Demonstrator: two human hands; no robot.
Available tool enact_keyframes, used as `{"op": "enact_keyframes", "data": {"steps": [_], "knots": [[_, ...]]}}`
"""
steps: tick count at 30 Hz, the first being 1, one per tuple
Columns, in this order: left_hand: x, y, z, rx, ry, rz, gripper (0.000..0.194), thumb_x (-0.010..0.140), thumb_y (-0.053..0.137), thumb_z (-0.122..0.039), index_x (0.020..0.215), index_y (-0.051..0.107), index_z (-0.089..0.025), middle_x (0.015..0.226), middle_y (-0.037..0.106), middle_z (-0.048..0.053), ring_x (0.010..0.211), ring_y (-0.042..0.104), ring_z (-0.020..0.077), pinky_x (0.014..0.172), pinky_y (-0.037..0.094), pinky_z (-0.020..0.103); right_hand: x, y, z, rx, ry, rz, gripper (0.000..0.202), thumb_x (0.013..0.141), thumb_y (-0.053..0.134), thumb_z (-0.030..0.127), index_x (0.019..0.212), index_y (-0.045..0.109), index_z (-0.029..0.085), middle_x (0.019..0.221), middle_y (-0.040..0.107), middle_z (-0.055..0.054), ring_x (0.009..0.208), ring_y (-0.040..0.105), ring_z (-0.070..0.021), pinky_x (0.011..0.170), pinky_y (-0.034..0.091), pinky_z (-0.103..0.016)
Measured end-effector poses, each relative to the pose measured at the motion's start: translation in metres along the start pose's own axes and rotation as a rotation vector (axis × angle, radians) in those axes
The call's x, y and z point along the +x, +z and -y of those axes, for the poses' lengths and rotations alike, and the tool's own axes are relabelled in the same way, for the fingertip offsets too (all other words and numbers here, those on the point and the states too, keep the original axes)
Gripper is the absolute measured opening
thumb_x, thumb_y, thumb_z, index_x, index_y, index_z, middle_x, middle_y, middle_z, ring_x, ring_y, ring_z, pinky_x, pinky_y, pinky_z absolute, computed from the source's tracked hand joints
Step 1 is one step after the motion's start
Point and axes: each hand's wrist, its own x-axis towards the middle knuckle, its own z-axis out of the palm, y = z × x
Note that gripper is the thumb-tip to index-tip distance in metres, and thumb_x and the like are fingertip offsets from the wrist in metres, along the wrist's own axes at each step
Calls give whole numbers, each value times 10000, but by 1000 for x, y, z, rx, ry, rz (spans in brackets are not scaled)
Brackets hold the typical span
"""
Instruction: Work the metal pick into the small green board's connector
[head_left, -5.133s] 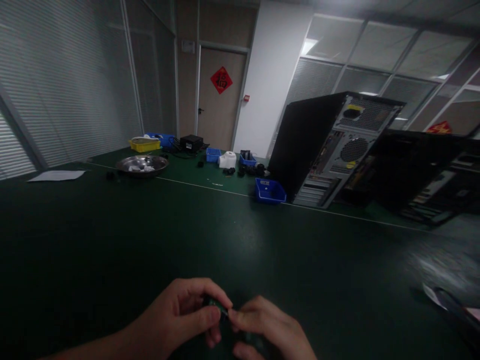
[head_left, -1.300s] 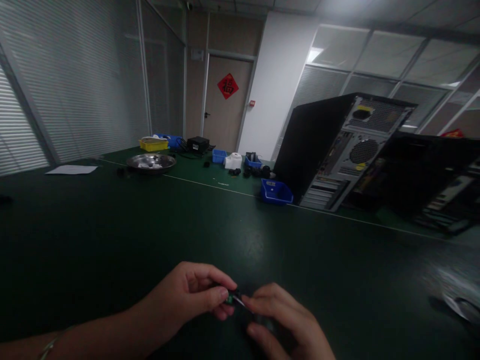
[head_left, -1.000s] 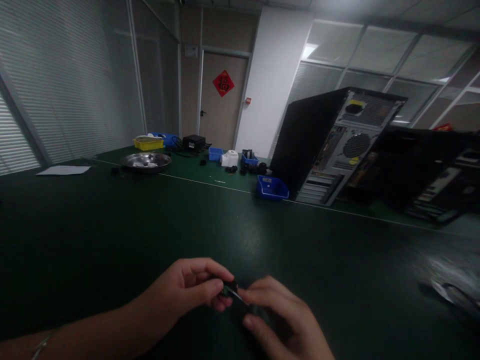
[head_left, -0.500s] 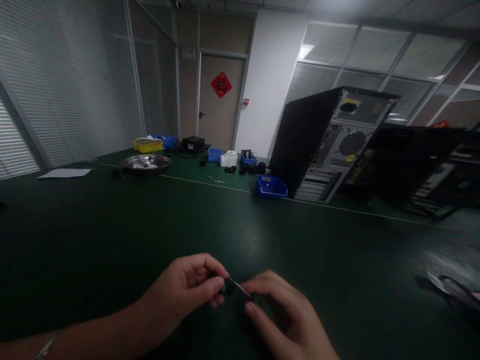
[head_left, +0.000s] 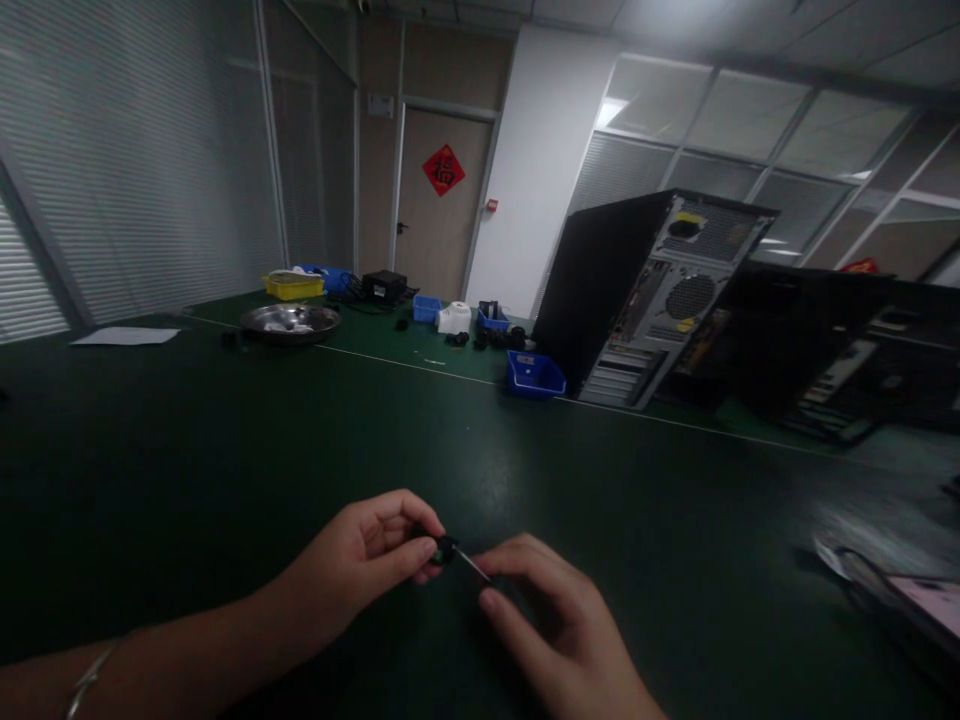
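Between the thumb and fingers of my left hand is a small black part with a bit of green on it; its exact kind is too small to make out. My right hand is closed around a screwdriver with a thin metal shaft, its handle mostly hidden by the fingers. The shaft slants up and left, and its tip meets the black part. Both hands are above the dark green table, close to its near side.
Across the table stand a tilted-looking black computer tower, a blue bin, a steel bowl, a yellow tray and a white paper sheet. Another opened computer case is at right. A pink-screened device lies near the right edge.
Both hands appear slightly higher and further left, with the black part and screwdriver still held together. The view has shifted a little, bringing more of the pink-screened device in at right.
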Motion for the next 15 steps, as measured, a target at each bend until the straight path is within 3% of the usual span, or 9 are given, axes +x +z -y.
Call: {"op": "enact_keyframes", "data": {"steps": [6,10,13,15], "knots": [[-9,7,1,72,-7,44,102,877,663,-225,960,642,-171,890,695,6,864,648,186,774,489,306,-8,-1,-8,-22,44,-44,216,929,598,339,1004,727,182,928,707,-79,861,659,-215,771,508,-301],[-7,6,11,40,-17,70,147,840,710,-266,925,628,-178,858,674,0,824,633,185,761,476,310,-9,0,-25,50,172,-154,420,884,601,549,1007,733,170,891,678,-86,703,619,-202,593,499,-271],[-5,4,16,27,2,83,155,845,704,-279,927,627,-172,848,661,6,810,629,186,752,473,315,-8,4,-36,97,185,-144,477,861,607,600,997,742,163,865,671,-91,710,612,-206,578,498,-263],[-5,4,16,30,-9,89,164,842,706,-286,921,620,-171,839,651,4,809,628,187,755,471,319,-7,8,-43,120,168,-228,541,818,606,670,943,755,165,807,659,-80,656,590,-192,524,472,-247]]}}
